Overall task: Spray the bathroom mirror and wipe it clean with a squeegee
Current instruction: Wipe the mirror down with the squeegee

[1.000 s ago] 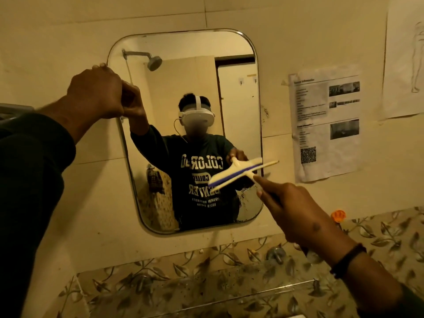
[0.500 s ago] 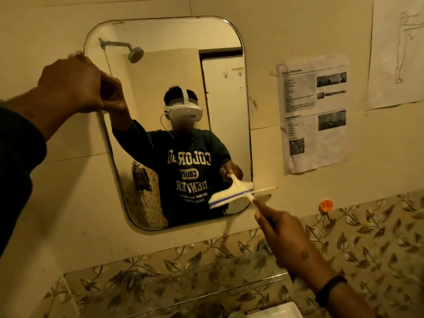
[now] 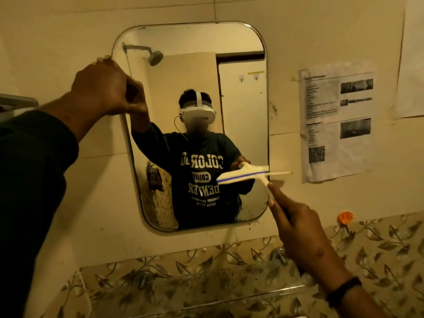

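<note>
One view only — a wide-angle camera worn on the head, facing the bathroom wall straight on and tilted slightly down. It stands close to the mirror [image 3: 197,125], which fills the middle of the frame. Both forearms reach in from the lower corners — left hand [image 3: 103,88] at the mirror's edge, right hand [image 3: 298,228] lower right.

Home bathroom: wall mirror [image 3: 195,88], reflected shower head [image 3: 155,58], tiled walls [image 3: 321,31].
</note>
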{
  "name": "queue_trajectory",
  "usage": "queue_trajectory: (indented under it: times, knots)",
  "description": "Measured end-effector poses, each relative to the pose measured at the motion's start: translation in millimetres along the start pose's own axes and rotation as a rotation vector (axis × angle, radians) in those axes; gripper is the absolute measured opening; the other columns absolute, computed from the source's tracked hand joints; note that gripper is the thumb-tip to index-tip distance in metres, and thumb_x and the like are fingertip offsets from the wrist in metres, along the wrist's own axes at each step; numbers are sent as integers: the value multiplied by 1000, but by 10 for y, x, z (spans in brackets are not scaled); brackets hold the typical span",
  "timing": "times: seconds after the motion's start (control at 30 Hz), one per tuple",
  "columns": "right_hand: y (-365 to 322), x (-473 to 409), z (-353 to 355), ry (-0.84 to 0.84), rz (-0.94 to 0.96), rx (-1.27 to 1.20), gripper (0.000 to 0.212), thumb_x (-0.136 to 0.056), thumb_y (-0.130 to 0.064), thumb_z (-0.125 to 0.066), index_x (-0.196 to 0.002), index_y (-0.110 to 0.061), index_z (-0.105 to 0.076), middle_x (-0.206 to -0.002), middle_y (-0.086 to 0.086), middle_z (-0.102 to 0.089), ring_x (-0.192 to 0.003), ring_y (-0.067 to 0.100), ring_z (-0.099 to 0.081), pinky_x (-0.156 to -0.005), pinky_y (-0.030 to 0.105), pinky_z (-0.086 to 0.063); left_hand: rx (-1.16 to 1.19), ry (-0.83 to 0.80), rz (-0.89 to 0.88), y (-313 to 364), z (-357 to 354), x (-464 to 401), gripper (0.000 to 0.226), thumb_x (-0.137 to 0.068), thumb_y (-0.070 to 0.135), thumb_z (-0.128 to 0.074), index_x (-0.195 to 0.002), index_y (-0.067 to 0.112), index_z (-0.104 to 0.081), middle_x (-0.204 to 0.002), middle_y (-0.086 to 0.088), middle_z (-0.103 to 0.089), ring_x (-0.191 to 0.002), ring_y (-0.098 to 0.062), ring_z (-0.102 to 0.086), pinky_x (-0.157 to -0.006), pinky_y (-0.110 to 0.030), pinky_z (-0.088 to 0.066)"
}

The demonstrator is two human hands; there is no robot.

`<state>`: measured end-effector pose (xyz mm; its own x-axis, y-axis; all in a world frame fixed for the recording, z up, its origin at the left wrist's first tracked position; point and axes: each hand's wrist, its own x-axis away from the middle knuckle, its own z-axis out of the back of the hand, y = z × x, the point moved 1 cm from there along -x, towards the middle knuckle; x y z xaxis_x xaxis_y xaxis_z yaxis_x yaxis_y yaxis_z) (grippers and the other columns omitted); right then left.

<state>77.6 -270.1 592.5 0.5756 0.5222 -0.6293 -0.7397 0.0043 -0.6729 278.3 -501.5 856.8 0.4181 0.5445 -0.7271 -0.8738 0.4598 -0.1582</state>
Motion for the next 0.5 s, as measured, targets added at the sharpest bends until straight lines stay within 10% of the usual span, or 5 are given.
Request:
queue_trajectory:
  times: [0.5]
  knots:
    - [-110, 165, 9, 152, 22, -205, 55, -85, -42, -56, -139, -45, -45, -61, 3, -59, -47, 13, -48, -45, 39, -49, -46, -27, -6, 9, 22, 47, 88, -78, 33, -74, -143, -8, -29, -125, -35, -49, -106, -45, -53, -81, -44, -48]
